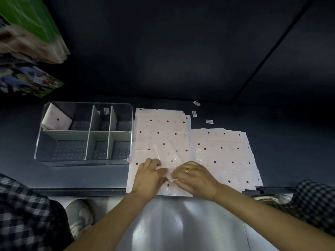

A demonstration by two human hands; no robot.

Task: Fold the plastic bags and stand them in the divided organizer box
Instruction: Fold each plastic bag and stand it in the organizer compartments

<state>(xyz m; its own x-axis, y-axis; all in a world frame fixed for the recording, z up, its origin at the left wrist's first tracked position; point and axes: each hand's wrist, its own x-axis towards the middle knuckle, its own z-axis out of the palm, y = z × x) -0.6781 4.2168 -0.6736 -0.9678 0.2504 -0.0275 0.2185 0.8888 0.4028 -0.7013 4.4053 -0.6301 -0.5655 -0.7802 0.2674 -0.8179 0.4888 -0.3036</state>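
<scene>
Glossy dotted plastic bags (161,131) lie on a matt dark table (90,178) beside a clear, smooth plastic organizer box (83,161).

Head cam, wide-angle, looking fwd and down, close over table (90,180)

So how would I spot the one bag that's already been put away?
Find the clear divided box left of the flat stacks of dotted bags. In its far left compartment a folded bag leans against the wall. It is the only bag in the box, a small white square showing one dark dot; the other compartments hold no bags.
</scene>
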